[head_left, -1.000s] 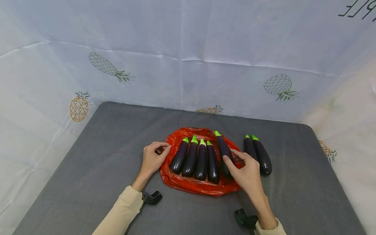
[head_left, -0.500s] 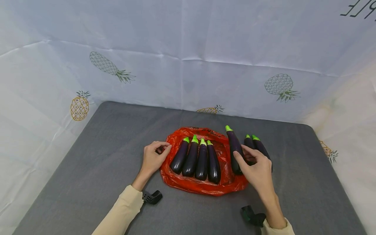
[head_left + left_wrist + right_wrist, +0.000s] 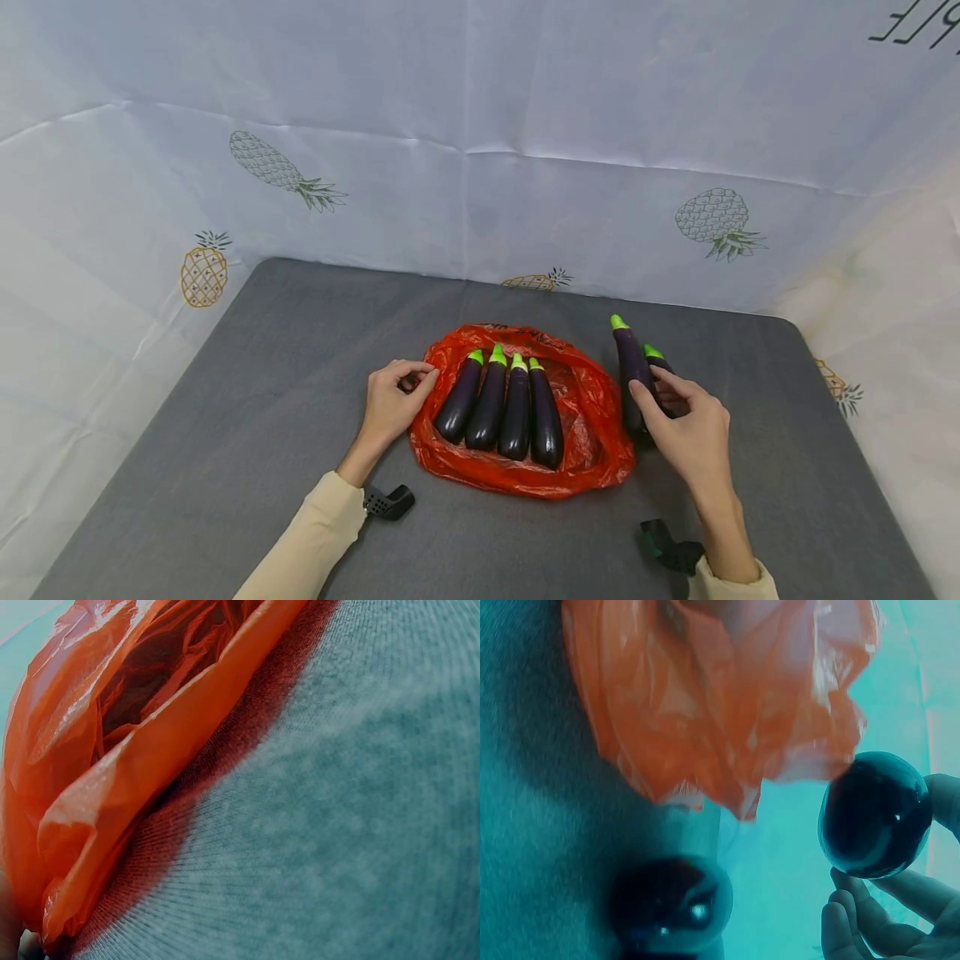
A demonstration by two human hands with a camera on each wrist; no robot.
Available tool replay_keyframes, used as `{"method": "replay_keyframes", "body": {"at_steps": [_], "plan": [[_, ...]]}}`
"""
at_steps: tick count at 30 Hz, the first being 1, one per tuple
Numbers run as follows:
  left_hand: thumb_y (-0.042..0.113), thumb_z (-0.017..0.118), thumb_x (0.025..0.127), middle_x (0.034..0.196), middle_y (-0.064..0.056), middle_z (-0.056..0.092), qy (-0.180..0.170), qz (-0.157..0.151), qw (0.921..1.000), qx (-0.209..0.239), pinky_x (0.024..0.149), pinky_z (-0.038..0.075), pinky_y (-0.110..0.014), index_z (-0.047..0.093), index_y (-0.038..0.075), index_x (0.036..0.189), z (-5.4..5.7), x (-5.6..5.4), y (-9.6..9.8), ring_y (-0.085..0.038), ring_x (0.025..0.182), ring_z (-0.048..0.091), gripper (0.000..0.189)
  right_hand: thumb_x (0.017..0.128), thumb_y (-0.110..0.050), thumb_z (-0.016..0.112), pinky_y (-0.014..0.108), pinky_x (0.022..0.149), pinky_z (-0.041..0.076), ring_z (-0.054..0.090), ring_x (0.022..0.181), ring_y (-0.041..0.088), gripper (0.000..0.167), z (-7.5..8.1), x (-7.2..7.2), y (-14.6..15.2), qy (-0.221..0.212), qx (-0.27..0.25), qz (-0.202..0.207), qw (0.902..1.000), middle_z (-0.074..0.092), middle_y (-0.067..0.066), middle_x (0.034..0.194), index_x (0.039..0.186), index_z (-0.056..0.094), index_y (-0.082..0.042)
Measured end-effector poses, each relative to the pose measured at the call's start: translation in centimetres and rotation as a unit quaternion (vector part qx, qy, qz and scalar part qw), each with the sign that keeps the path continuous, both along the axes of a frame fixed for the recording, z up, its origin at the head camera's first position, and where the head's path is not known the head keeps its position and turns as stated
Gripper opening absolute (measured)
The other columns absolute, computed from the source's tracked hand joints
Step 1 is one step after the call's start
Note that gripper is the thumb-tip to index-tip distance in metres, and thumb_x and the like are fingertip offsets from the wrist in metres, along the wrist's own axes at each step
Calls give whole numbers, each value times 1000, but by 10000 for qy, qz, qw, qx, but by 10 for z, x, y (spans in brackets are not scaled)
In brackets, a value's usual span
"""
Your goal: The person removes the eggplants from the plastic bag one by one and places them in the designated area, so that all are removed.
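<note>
The person's left hand (image 3: pixel 393 400) pinches the left rim of a crumpled red plastic bag (image 3: pixel 517 486), which lies on a grey fabric-covered worktop (image 3: pixel 262 417). Four glossy dark-purple eggplants with green caps (image 3: pixel 514 417) lie side by side in the bag. The right hand (image 3: pixel 693 429) grips a long purple eggplant (image 3: pixel 632 367), cap end away from the person, just beyond the bag's right edge. A partly hidden purple eggplant (image 3: pixel 657 361) shows just right of it.
</note>
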State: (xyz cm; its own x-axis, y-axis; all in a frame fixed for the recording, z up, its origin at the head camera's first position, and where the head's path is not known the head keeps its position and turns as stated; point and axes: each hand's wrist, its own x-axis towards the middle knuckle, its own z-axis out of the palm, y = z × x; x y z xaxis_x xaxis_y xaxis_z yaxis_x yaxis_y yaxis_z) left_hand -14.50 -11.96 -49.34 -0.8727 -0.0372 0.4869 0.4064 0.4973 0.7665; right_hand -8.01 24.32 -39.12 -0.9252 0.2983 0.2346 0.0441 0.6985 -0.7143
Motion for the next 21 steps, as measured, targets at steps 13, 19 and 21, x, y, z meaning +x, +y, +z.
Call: {"method": "replay_keyframes", "body": {"at_steps": [13,19,21], "plan": [[7,81,85,74,-5,71,89,-46,9999,39,61,48,-21,78,7,87,0,0,0,-11,64,57,4,89,-22,78,-1,71,39,46,75,-22,42,-3,-1,26,243,-71,-218,9994,73,27,103,124,72,0],[5,81,84,74,-5,71,73,-60,9999,53,61,47,-20,79,8,87,1,1,0,-11,64,56,5,90,-22,77,-2,70,37,45,75,-22,43,-5,-2,39,179,1,-419,9990,72,29,106,127,71,-1],[5,81,84,74,-5,71,51,-54,10000,51,61,47,-20,79,9,87,1,1,0,-11,64,56,5,90,-23,77,-2,71,36,44,76,-22,44,-5,-2,43,84,23,-491,9988,71,29,109,129,70,-2]]}}
